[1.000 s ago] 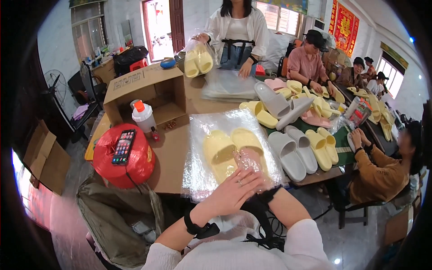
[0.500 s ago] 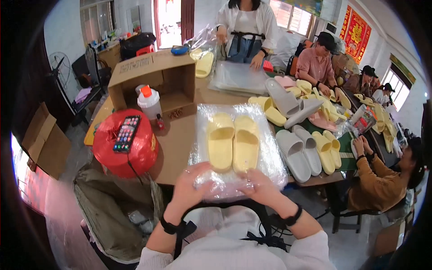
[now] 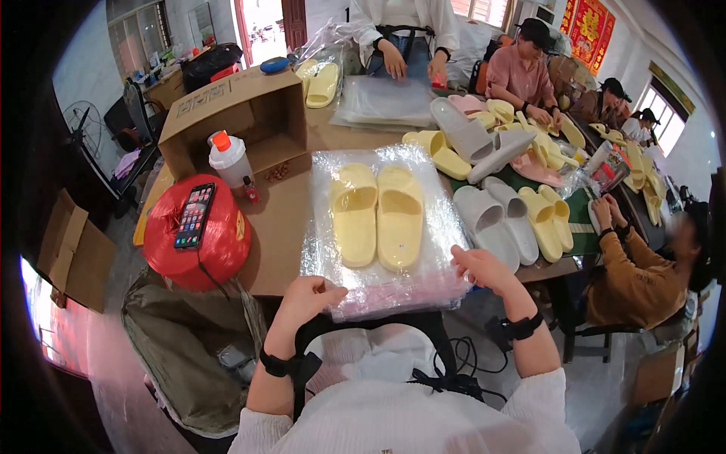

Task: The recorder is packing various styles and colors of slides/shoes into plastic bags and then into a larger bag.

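A pair of pale yellow slides (image 3: 378,219), toes away from me, lies side by side on a stack of clear plastic bags (image 3: 442,216) at the table's front edge. The bags are glossy, with a pinkish tint along the near edge. At the near left corner of the stack my left hand (image 3: 308,303) has its fingers curled, pinching the bag edge. Beside the stack's right edge is my right hand (image 3: 488,268), fingers loosely stretched toward the plastic and apart from the slides. Neither hand touches the slides.
Left of the stack stand a red twine roll (image 3: 198,253) with a phone (image 3: 195,216) on it, a bottle (image 3: 229,160) and an open carton (image 3: 249,113). Grey slides (image 3: 488,219) and several yellow ones (image 3: 546,219) crowd the right. Co-workers sit and stand around the table.
My hands have moved apart from the near edge of the stack, the right one out to its right side. The view has shifted slightly. Across the table, the standing person's hands have moved.
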`<act>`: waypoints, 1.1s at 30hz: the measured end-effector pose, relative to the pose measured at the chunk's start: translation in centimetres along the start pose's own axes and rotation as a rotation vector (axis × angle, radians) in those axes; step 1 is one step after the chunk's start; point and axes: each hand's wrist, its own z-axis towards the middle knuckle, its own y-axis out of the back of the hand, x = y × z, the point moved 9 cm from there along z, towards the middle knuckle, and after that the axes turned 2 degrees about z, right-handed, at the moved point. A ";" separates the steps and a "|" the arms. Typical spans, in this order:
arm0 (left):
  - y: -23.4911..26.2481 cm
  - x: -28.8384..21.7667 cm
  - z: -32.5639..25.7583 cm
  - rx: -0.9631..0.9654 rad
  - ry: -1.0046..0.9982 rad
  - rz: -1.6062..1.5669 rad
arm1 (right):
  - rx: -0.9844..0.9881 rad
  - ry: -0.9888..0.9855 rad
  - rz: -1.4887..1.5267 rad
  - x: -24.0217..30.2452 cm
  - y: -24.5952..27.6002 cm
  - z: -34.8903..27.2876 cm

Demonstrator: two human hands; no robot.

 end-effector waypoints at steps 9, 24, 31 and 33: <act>2.4 0.8 -1.2 0.053 0.041 -0.447 | 0.176 0.143 0.237 0.0 1.6 0.8; 3.9 -2.0 -2.8 -0.105 0.028 -0.706 | -0.057 0.554 0.555 4.0 2.7 -0.3; -1.4 -1.6 -2.7 0.339 0.164 -0.933 | -0.070 0.550 0.682 3.3 3.6 -0.1; -1.8 -2.5 -2.5 0.373 0.146 -0.868 | -0.069 0.565 0.693 3.6 4.1 -0.2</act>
